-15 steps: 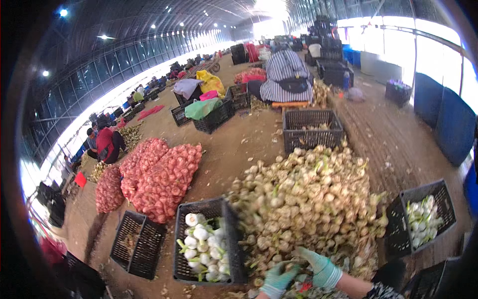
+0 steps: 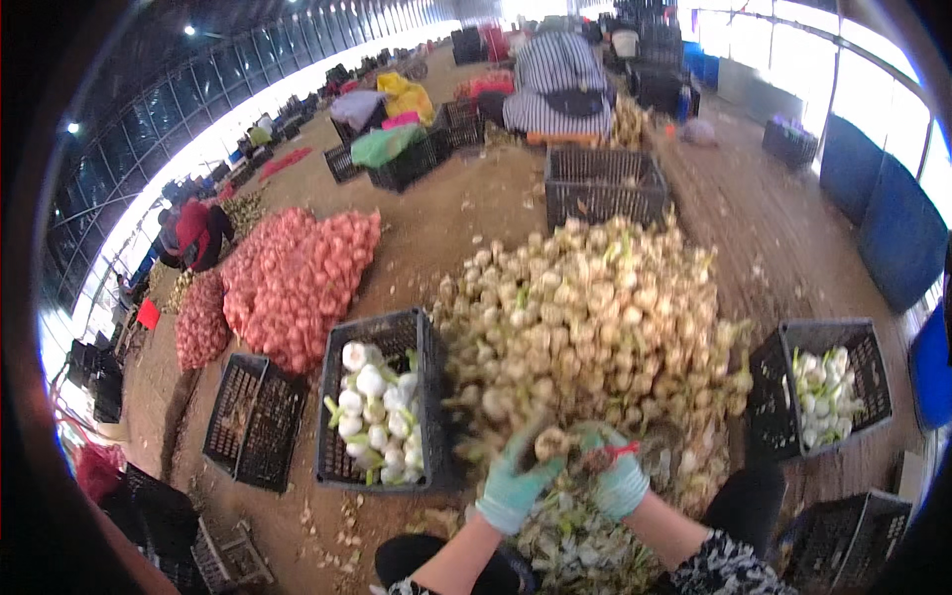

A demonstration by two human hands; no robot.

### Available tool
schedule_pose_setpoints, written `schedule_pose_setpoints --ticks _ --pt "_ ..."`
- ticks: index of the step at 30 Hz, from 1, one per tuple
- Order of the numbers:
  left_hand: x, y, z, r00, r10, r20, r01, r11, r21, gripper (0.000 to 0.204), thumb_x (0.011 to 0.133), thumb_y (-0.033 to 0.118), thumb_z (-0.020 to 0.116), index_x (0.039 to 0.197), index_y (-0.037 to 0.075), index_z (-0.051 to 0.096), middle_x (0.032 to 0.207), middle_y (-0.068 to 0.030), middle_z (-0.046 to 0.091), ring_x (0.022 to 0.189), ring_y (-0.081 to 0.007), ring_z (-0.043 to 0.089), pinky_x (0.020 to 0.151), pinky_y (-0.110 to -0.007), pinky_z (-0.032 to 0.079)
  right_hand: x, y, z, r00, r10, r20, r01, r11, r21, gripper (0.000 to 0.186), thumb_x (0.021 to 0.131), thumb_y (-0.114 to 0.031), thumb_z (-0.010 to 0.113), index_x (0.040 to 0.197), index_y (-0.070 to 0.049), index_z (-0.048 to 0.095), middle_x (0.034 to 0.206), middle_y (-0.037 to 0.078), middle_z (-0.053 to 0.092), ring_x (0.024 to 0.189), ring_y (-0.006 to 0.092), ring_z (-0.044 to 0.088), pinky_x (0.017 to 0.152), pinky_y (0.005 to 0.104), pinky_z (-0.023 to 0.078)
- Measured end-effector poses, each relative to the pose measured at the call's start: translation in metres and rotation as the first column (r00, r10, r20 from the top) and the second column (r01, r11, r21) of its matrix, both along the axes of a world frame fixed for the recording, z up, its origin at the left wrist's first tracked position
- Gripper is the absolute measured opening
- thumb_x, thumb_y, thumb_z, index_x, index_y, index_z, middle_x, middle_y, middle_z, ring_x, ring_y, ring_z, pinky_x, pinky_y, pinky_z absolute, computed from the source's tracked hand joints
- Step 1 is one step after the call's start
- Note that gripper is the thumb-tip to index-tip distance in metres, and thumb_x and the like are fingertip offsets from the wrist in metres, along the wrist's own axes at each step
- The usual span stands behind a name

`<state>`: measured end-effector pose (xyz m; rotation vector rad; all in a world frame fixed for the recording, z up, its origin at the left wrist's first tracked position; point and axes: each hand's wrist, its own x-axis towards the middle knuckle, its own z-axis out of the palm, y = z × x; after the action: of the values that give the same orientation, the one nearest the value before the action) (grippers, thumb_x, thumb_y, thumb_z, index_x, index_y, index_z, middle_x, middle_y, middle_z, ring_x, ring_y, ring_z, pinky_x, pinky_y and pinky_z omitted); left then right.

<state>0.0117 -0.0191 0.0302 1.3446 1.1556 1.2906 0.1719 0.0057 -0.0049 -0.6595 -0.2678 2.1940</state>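
Note:
My left hand (image 2: 514, 478), in a mint-green glove, grips a garlic bulb (image 2: 550, 446). Beside it my gloved right hand (image 2: 617, 481) has its fingers curled round a red-handled tool (image 2: 622, 448); its exact shape is too blurred to tell. Both hands are at the near edge of a large heap (image 2: 585, 307) of tan garlic, above white and green trimmings (image 2: 560, 535). Left of the heap, a black crate (image 2: 428, 337) holds peeled white bulbs (image 2: 372, 382); on the right another black crate (image 2: 858, 342) holds more of them.
Pink mesh sacks (image 2: 293, 278) and another black crate (image 2: 260, 357) lie left. A crate (image 2: 605, 169) stands behind the heap, before a person in stripes (image 2: 555, 74) bent over. Crouched workers (image 2: 198, 228) are at far left; blue panels (image 2: 897, 238) and a crate (image 2: 858, 540) are at right.
The view has tilted downward, showing my knees and more trimmings. My hands have risen toward the heap; a bulb now shows clearly in my left hand, with the red-handled tool raised in my right.

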Motion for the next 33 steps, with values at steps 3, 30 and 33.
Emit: schedule_pose_setpoints --ticks 3,30,33 --pt "0.011 -0.004 0.010 0.999 0.034 -0.017 -0.034 0.999 0.013 0.065 0.068 0.014 0.071 0.122 0.002 0.037 0.120 -0.0100 0.046 0.110 -0.0204 0.045 0.093 -0.033 0.036 -0.011 0.000 -0.007 0.973 -0.221 0.070 0.229 0.962 -0.150 0.027 0.085 -0.027 0.044 0.096 -0.005 0.055 0.080 0.009 0.059 0.069 0.0200 0.058 0.062 0.0350 0.052" --pt "0.039 -0.003 0.010 0.938 0.251 -0.241 -0.250 0.968 0.037 0.051 0.076 0.016 0.062 0.121 0.002 0.041 0.116 -0.0110 0.048 0.103 -0.0161 0.048 0.088 -0.028 0.038 0.016 -0.002 0.019 0.601 -0.564 0.566 -0.178 0.595 0.783 0.027 0.073 0.004 0.053 0.099 -0.001 0.054 0.093 0.008 0.057 0.085 0.0189 0.055 0.077 0.0287 0.045" --pt "0.028 -0.006 0.014 0.971 -0.026 0.236 0.093 0.957 -0.276 0.061 0.073 0.022 0.066 0.122 -0.002 0.038 0.113 -0.0106 0.049 0.102 -0.0178 0.049 0.087 -0.027 0.039 0.032 0.003 0.019 0.833 -0.322 0.450 -0.052 0.764 0.643 0.023 0.074 -0.005 0.055 0.097 -0.004 0.055 0.084 0.007 0.058 0.072 0.0113 0.056 0.057 0.0200 0.046"
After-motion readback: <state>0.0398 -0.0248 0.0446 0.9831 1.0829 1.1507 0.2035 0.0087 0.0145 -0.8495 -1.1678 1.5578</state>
